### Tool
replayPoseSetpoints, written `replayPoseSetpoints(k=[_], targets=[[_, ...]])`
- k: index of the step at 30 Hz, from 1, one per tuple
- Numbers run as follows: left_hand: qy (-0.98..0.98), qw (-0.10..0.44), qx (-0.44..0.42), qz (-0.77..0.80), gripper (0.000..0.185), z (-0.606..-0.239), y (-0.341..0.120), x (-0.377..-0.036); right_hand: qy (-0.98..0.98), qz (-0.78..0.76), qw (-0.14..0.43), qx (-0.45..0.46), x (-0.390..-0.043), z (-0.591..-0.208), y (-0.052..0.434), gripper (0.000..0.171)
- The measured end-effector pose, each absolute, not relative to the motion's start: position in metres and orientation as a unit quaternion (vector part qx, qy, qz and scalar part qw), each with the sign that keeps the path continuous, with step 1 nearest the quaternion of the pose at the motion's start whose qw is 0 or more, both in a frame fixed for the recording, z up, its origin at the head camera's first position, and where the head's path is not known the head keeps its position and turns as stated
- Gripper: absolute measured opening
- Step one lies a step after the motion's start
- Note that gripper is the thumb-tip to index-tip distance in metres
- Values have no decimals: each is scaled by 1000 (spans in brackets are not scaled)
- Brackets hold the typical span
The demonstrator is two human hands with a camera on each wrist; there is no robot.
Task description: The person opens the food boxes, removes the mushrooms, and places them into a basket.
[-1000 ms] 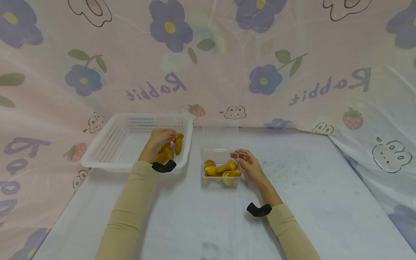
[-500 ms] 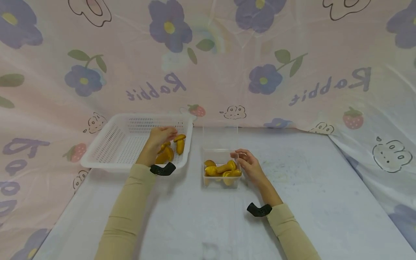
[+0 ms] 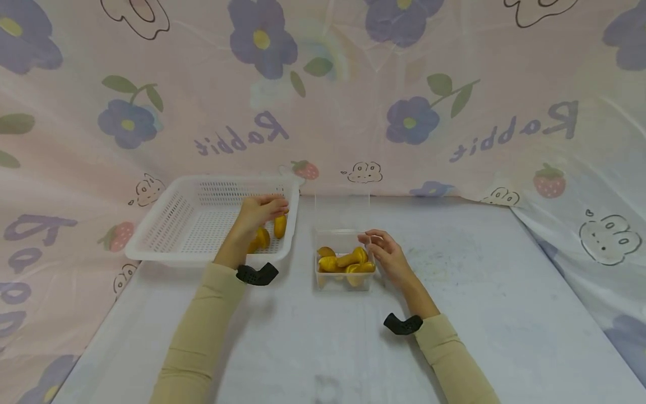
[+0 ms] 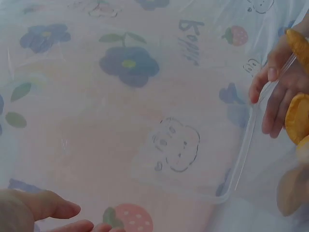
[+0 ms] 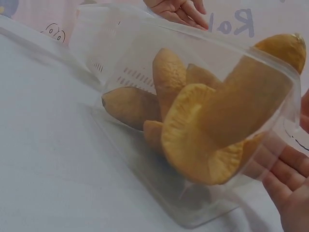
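- Sleeves in beige cover both forearms, which reach away from the person across the pale table [image 3: 484,280], each wrist carrying a black strap.
- Right hand [image 3: 387,255] rests at the right wall of the clear plastic box [image 3: 345,280], fingers loosely curled against its rim; from the left wrist view the fingertips [image 4: 270,96] hook over the transparent edge, so it steadies the box rather than gripping any piece.
- Yellow mushroom-shaped pieces [image 5: 212,140] lie heaped inside that box, just left of the right hand's fingers, stems crossing at different angles.
- Left hand [image 3: 258,210] is farther off, over the near-right corner of the white perforated basket [image 3: 166,224], fingers bent down around the cap of one yellow mushroom piece [image 3: 280,225].
- That piece hangs below the fingertips with its long axis close to upright, stem pointing down toward the basket floor, just inside the basket's right wall.
- More yellow pieces [image 3: 259,240] lie on the basket floor just beneath the left palm, partly hidden by the hand.
- Left hand is plainly the nearer one to the held piece; the right hand is well apart from it, across the gap between basket and box.
- Floral pink cloth [image 3: 323,101] hangs behind everything.
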State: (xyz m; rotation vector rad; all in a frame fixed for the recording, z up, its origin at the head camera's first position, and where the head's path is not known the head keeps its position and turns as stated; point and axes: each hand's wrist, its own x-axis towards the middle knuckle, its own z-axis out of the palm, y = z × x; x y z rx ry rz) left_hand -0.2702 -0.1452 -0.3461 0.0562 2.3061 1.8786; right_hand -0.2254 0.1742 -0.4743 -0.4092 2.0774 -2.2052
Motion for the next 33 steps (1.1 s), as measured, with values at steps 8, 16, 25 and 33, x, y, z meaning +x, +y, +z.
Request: replayPoseSetpoints(k=[8,16,25,33], targets=[[771,80,88,626,40,-346,-125,-249,678,-722,43,-133,-227,-476,174,40],[779,81,139,607,34,-363,-98,-226,690,-710,42,-131,-226,-475,176,36],[784,111,189,580,31,-383,-72,-211,671,-725,21,-152,-226,-475,178,22],[775,143,234,570,33,-391,-55,-205,659,-730,16,-179,-228,-478,177,37]])
